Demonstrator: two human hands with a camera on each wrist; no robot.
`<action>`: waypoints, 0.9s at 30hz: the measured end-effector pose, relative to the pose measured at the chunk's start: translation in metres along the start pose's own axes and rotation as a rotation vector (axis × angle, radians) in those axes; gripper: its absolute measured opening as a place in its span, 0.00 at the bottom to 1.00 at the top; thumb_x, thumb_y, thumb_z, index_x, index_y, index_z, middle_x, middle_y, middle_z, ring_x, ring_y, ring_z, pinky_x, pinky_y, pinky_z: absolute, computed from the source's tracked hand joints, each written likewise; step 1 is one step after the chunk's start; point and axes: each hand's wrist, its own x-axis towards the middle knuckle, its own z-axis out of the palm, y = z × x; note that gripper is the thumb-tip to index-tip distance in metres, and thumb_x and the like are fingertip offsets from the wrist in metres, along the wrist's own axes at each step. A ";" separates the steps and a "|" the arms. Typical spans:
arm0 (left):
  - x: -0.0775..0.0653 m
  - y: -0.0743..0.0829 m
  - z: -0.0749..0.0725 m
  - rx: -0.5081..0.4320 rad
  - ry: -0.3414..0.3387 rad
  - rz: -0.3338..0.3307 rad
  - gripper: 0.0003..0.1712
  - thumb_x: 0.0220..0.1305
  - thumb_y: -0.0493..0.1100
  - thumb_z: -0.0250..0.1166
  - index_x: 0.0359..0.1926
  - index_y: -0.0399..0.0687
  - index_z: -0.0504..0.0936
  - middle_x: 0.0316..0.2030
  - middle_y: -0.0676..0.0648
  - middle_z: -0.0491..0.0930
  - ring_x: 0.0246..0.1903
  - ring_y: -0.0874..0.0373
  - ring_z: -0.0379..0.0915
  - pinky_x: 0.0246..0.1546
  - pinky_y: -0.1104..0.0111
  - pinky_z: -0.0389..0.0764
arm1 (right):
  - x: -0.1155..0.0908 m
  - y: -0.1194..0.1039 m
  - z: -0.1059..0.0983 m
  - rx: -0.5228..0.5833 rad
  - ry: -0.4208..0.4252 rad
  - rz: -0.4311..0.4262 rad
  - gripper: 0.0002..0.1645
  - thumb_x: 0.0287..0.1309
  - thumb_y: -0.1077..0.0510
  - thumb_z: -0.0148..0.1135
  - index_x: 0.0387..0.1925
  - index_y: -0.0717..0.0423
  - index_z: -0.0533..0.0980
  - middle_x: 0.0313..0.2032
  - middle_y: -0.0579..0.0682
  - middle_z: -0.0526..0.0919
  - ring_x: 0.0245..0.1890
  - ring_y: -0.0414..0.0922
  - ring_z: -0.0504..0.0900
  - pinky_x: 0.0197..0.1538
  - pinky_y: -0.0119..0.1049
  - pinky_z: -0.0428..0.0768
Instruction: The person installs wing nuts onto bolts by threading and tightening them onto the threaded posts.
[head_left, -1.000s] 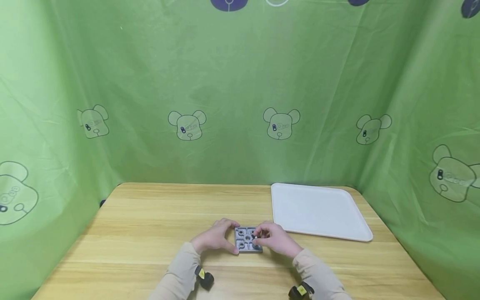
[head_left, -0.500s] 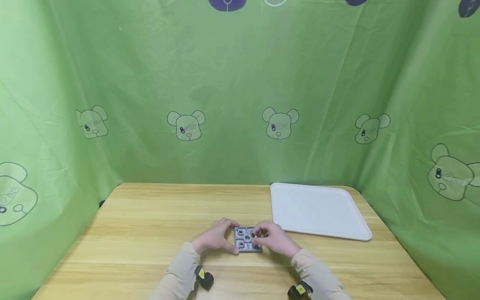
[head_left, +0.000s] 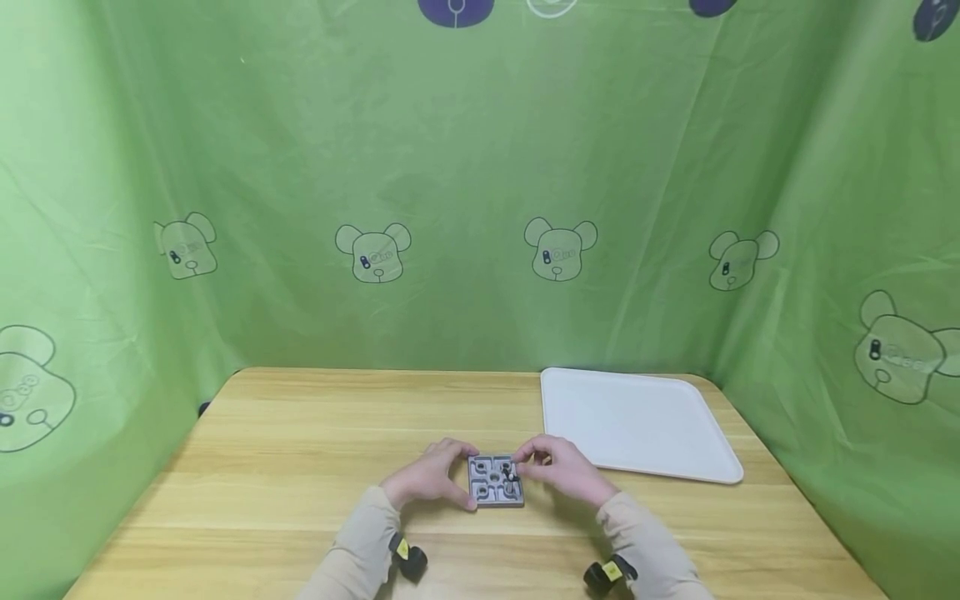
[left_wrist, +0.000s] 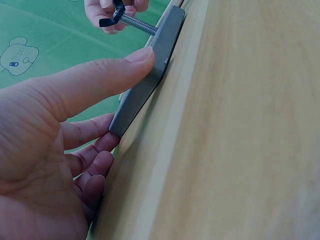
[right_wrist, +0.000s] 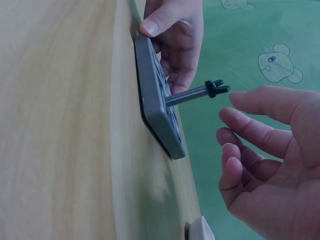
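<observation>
A square grey metal plate (head_left: 482, 479) with recessed pockets and holes lies on the wooden table. My left hand (head_left: 429, 477) holds its left side, thumb (left_wrist: 137, 56) at the near corner and fingers at the far one. From the plate's right half stands a threaded bolt (right_wrist: 187, 96), tilted in the right wrist view, with a black wing nut (right_wrist: 216, 90) at its top. My right hand (head_left: 566, 472) is just right of the wing nut, its fingers loosely bent and spread from the thumb. One fingertip is right beside a wing.
A white tray (head_left: 641, 425) lies at the back right of the table (head_left: 315, 442), behind my right hand. A green curtain (head_left: 465, 167) with bear-head prints hangs behind and on both sides. Each sleeve carries a black strapped wrist camera (head_left: 411, 562).
My right hand has let go of the wing nut and shifted slightly right, uncovering it and the plate's right side. The left hand and the plate stay in place.
</observation>
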 end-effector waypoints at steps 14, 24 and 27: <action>0.000 0.000 0.000 0.007 -0.001 -0.001 0.48 0.38 0.50 0.79 0.63 0.46 0.71 0.62 0.45 0.71 0.63 0.46 0.62 0.68 0.46 0.62 | -0.001 -0.001 0.003 -0.002 -0.051 -0.026 0.14 0.54 0.57 0.66 0.42 0.59 0.80 0.39 0.51 0.82 0.37 0.42 0.73 0.39 0.30 0.74; 0.001 -0.001 0.000 0.002 -0.002 -0.004 0.48 0.38 0.50 0.79 0.63 0.46 0.71 0.62 0.45 0.71 0.63 0.46 0.62 0.68 0.46 0.62 | 0.000 0.001 0.009 -0.014 -0.047 -0.022 0.12 0.53 0.56 0.67 0.41 0.54 0.81 0.39 0.49 0.82 0.37 0.41 0.74 0.41 0.32 0.74; 0.001 -0.001 0.000 0.004 -0.001 -0.005 0.48 0.38 0.50 0.79 0.63 0.46 0.71 0.62 0.45 0.71 0.63 0.46 0.62 0.68 0.46 0.62 | 0.001 0.001 0.011 -0.021 -0.045 -0.029 0.11 0.54 0.56 0.67 0.40 0.53 0.82 0.39 0.47 0.83 0.37 0.41 0.74 0.42 0.32 0.74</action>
